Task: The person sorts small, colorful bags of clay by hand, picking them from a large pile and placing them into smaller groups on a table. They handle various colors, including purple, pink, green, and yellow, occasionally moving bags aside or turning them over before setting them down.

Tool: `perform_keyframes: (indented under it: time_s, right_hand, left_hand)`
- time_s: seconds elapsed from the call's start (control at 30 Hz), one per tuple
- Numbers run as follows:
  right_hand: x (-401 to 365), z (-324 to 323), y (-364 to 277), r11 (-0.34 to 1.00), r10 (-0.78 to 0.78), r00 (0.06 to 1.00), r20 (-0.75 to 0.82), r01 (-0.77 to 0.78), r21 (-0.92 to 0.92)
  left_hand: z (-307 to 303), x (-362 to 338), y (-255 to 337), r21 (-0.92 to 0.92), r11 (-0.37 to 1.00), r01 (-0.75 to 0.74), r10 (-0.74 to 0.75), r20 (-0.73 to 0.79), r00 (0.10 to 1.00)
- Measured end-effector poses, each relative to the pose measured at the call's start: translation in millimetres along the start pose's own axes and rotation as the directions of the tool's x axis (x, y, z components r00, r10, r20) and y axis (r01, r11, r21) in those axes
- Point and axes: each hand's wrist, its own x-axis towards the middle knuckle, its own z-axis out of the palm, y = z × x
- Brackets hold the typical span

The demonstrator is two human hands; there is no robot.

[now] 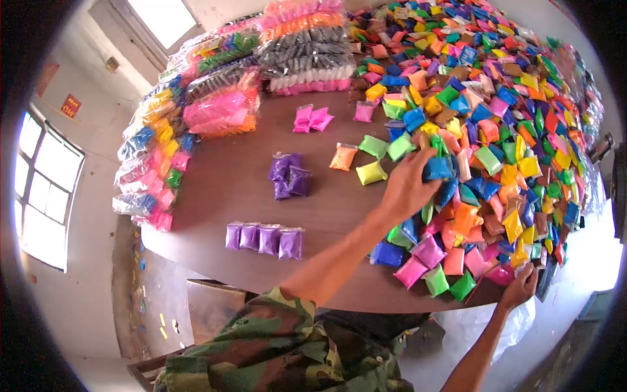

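My left hand [408, 183] reaches into the near left side of a big heap of small coloured packets [486, 157]. Its thumb and fingers close around a blue packet [438, 168], with green and peach packets right beside it. At the heap's front right corner is my right hand [520, 287], its fingers curled together at the edge; what they hold is hidden. Left of the heap lie an orange packet [343, 157], a yellow packet [371, 172] and light green packets [373, 147]. Purple packets form a small pile [289, 176] and a row [264, 240] nearer me.
Pink packets [312, 119] lie further back on the brown table [222, 170]. Large clear bags of sorted packets [307, 55] are stacked along the back, and more bags [153, 157] line the left edge. A wooden stool [215, 304] stands below the front edge.
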Motion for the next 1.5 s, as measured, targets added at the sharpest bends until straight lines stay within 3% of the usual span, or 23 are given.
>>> perform_keyframes:
  time_s: [0.1,0.33,0.43,0.47,0.57,0.67,0.73,0.8,0.87,0.97,1.2,1.4,1.5]
  right_hand:
    - [-2.9,0.1,-15.8,0.998,-0.035,0.999,-0.04,0.033,-0.062]
    - [-3.7,2.0,-14.1,0.999,0.001,1.0,-0.027,0.0,0.035]
    - [-2.9,1.1,-19.2,0.999,-0.012,1.0,-0.016,0.013,0.049]
    - [-3.7,1.1,-22.1,0.999,-0.008,1.0,-0.017,0.009,0.042]
    - [-6.0,2.2,-25.4,1.0,-0.014,0.999,-0.039,0.015,0.023]
    - [-5.2,1.8,-25.6,1.0,0.005,0.999,-0.036,-0.005,0.021]
    - [-8.1,0.4,-37.6,1.0,0.018,0.999,-0.046,-0.019,-0.007]
    - [-7.6,-1.1,-38.6,0.999,0.014,0.999,-0.053,-0.017,-0.045]
    - [-7.6,0.0,-37.5,0.998,0.011,0.999,-0.05,-0.014,-0.053]
    - [-6.7,0.7,-30.2,0.999,0.011,1.0,-0.027,-0.012,-0.041]
    - [-6.9,2.2,-40.3,0.997,-0.043,0.996,-0.076,0.038,-0.06]
    - [-9.4,-0.7,-39.6,1.0,0.015,0.999,-0.037,-0.016,-0.024]
    - [-9.7,2.0,-37.7,1.0,-0.016,0.997,-0.079,0.015,-0.022]
  left_hand:
    - [6.7,34.7,-11.6,0.026,0.999,-0.042,0.042,0.026,0.999]
    - [-36.3,90.1,17.0,0.009,0.998,0.061,-0.062,0.193,0.979]
    - [-35.3,89.4,-4.9,0.133,0.986,-0.099,0.088,0.081,0.993]
    - [-34.5,85.7,-11.0,-0.123,0.985,0.124,-0.101,0.174,0.979]
    - [-48.9,57.5,-18.8,-0.129,0.984,0.125,-0.101,0.18,0.979]
    - [-82.6,17.0,6.9,0.157,0.959,0.234,-0.269,0.266,0.925]
    - [-98.6,-25.1,12.0,0.215,0.929,0.302,-0.356,0.291,0.888]
    - [-110.8,-74.5,23.9,0.408,0.912,0.043,-0.19,0.327,0.926]
    - [-109.4,-120.9,29.0,0.444,0.896,-0.016,-0.178,0.391,0.903]
    - [-104.5,-137.3,36.5,0.516,0.855,-0.052,-0.225,0.459,0.86]
    - [-67.1,-98.3,28.6,0.519,0.855,0.013,-0.292,0.46,0.839]
    - [-27.6,-46.5,-6.6,0.416,0.887,-0.2,0.083,0.283,0.956]
    - [-8.5,-10.4,-35.8,0.397,0.9,-0.182,0.128,0.159,0.979]
